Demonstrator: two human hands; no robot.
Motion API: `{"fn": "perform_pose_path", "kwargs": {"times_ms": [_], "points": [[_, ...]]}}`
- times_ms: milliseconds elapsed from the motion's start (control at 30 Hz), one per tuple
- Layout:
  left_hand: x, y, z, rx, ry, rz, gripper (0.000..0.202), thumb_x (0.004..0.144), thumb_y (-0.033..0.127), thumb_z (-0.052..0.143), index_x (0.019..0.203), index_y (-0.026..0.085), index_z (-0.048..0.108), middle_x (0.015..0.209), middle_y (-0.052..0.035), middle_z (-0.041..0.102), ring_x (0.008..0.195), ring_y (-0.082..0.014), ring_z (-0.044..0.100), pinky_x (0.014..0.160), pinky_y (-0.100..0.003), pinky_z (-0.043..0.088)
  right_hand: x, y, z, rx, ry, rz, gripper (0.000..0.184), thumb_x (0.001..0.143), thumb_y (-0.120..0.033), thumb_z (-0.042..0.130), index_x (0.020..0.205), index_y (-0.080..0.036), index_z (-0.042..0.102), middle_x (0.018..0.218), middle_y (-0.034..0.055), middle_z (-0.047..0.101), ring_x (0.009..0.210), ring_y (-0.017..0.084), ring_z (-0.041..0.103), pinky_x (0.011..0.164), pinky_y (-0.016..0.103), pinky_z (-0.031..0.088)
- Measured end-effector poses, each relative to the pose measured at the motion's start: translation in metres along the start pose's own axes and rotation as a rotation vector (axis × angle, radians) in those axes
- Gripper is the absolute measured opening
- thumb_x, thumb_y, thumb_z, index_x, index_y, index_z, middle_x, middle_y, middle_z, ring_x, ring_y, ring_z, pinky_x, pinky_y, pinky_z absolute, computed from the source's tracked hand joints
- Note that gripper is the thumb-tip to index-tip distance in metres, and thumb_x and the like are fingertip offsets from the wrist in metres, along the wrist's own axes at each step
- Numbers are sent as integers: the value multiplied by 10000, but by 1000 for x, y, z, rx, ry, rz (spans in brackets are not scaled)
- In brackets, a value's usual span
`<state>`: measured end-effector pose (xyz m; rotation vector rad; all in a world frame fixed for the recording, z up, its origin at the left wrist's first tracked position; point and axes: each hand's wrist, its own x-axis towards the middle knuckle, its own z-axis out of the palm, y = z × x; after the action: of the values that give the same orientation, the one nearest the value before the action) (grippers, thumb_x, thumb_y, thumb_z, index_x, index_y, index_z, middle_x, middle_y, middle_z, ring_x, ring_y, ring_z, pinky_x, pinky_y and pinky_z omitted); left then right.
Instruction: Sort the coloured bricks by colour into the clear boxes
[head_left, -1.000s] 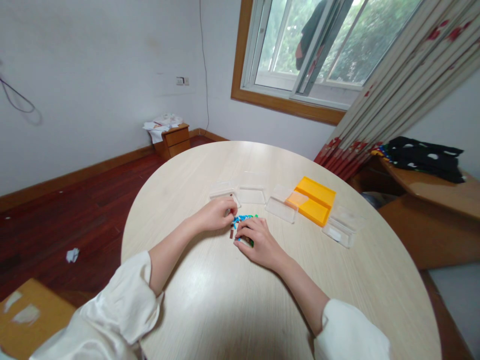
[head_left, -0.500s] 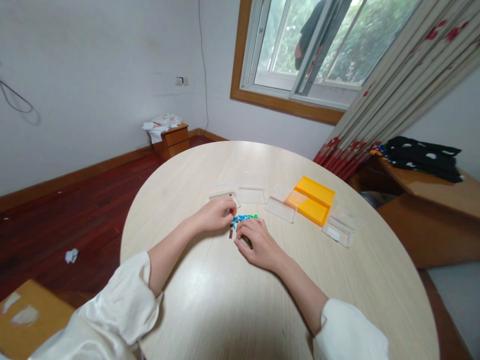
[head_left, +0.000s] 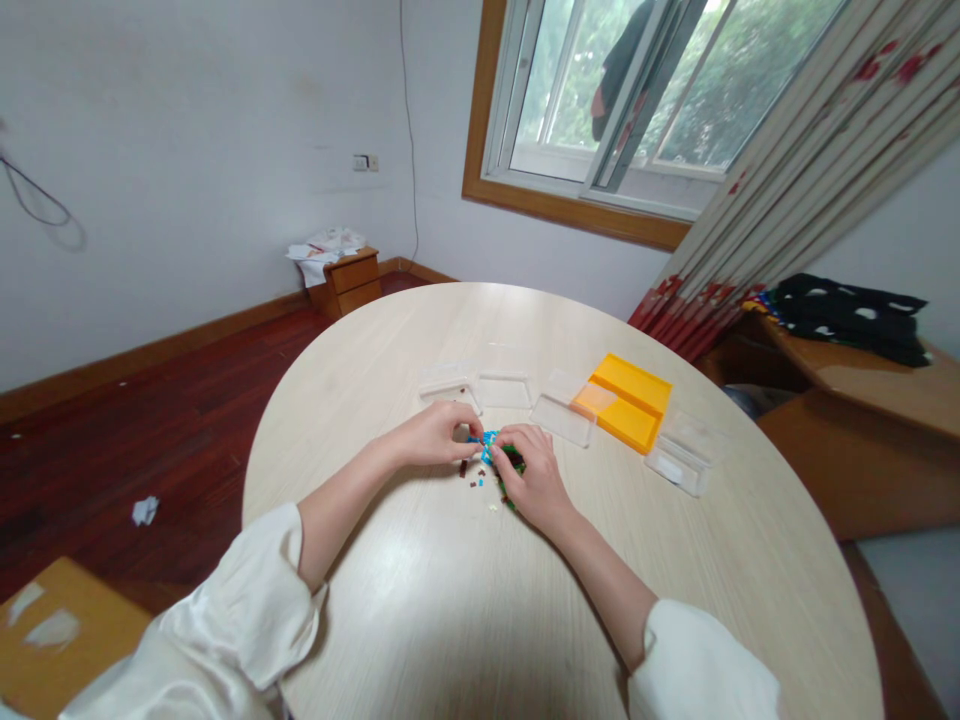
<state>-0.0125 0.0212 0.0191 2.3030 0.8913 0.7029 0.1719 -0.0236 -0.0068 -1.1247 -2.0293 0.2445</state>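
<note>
Blue pieces [head_left: 490, 437], small and seemingly plastic, lie in the head view near the middle of the pale table [head_left: 420, 600], between the left hand [head_left: 435, 434], thumb and fingertips drawn close together, and the right hand [head_left: 534, 475], fingers curled around green pieces [head_left: 520, 466]; whether either grips anything cannot be told. Brown pieces [head_left: 463, 467] lie just on the near side of the left fingertips, a clear box [head_left: 504, 406] and yellow case [head_left: 651, 374] farther off. Such pieces should be light, stiff and easily scattered, best pinched by opposite edges.
</note>
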Motion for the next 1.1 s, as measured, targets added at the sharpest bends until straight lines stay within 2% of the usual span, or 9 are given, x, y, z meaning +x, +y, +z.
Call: {"fn": "perform_pose_path", "kwargs": {"times_ms": [100,267,433,567,700,767,900,1100], "points": [[1,2,2,-25,-25,-19,151,714,293,675,754,147,663,684,-5,624,655,-115,522,610,-215,376,0,0,0,39,27,5,108,868,-231,483,790,-209,555,830,53,614,836,206,529,768,373,381],[1,7,5,-19,-24,-7,68,766,201,624,751,151,668,683,2,632,656,-106,534,624,-205,378,1,-1,1,127,39,-24,107,873,-218,483,791,-217,553,823,57,603,829,201,522,752,364,420],[1,7,6,-20,-18,2,89,790,197,594,766,148,665,692,-3,639,665,-106,546,639,-203,387,2,0,0,166,46,-35,114,876,-208,475,828,-214,578,838,62,610,843,200,532,758,368,437],[1,2,4,18,69,-15,82,770,193,585,733,145,639,693,-3,625,667,-111,538,634,-210,388,2,-1,-1,149,30,-24,140,845,-157,472,857,-217,598,853,63,612,860,209,533,766,380,440],[2,-2,-1,168,245,-146,55,726,149,562,676,140,586,683,-12,593,651,-124,515,628,-233,383,0,-1,-1,116,-24,-64,206,741,-45,470,737,-212,590,832,55,589,857,205,520,771,375,430],[2,-2,-5,276,296,-229,60,719,149,545,663,145,565,677,-19,581,646,-136,503,622,-247,372,-1,0,-1,106,-65,-92,218,691,-20,480,702,-207,592,853,54,585,869,204,516,785,378,423],[2,-1,-9,410,276,-348,83,736,185,522,669,155,561,707,-39,595,671,-157,513,619,-260,360,-3,1,0,92,-141,-129,205,671,-30,507,714,-201,611,906,55,588,907,205,513,815,391,411],[1,-3,-8,492,218,-436,114,762,235,510,714,165,586,775,-64,639,723,-181,558,596,-262,337,-3,3,1,94,-173,-142,177,703,-61,539,743,-203,636,920,54,606,906,203,515,812,398,406]]}}
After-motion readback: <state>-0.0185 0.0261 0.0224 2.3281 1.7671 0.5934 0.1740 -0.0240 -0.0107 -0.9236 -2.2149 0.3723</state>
